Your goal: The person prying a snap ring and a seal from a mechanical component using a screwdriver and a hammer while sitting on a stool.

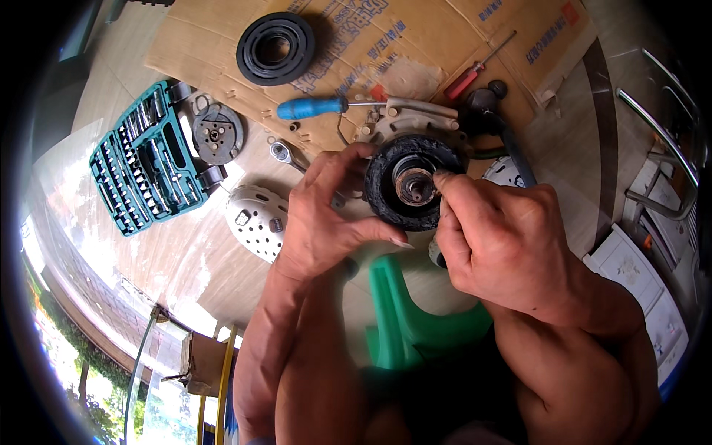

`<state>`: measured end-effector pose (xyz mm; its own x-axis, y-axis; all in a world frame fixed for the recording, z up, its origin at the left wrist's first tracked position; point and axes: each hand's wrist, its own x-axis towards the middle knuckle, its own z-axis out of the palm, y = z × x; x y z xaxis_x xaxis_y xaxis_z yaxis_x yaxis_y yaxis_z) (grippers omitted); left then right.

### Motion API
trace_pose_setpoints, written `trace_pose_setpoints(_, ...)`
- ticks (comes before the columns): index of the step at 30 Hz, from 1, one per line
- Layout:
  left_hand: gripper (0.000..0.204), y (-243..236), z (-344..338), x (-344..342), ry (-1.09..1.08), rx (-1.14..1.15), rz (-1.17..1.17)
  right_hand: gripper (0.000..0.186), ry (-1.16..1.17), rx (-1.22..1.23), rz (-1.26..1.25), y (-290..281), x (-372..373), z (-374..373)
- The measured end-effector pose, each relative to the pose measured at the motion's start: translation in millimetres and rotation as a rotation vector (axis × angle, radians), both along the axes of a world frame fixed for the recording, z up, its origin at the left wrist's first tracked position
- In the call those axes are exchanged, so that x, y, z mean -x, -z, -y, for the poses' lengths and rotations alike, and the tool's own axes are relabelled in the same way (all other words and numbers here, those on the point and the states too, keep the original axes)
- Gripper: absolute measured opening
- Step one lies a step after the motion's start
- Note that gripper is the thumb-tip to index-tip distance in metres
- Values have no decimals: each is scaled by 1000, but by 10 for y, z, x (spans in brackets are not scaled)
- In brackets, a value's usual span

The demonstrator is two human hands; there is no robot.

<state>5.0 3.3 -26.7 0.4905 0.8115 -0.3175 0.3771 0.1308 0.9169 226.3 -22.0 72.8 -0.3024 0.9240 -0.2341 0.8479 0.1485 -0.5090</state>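
A greyish metal compressor (400, 122) lies on the cardboard, with a black ring (389, 204) facing me at its near end. Inside the ring is a rusty hub with a threaded shaft (417, 191) in its middle. My left hand (322, 208) curves around the ring's left side, fingers at its upper left and thumb along its lower edge. My right hand (504, 233) is closed, thumb and forefinger pinched at the ring's right inner edge. Whatever is between those fingertips is too hidden to name.
A cardboard sheet (445, 37) carries a black pulley (259, 67), a blue-handled screwdriver (311, 107) and a red one (467, 80). Leftward lie a clutch plate (217, 135), a ratchet (282, 153) and a teal socket set (182, 148). A green stool (393, 311) is below.
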Motion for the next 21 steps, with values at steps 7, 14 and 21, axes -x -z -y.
trace_pose_setpoints(7, 98, -13, -20, 2, 16, -4, -28, 29, -74, 20, 92, -23, -7, 19)
trace_pose_setpoints(14, 99, -2, -26, -2, 28, -6, -24, 31, 46, 14, -112, -6, -41, 45)
trace_pose_setpoints(21, 89, 66, 33, 161, -87, 130, 134, 27, 289, -61, -290, -173, -420, -165)
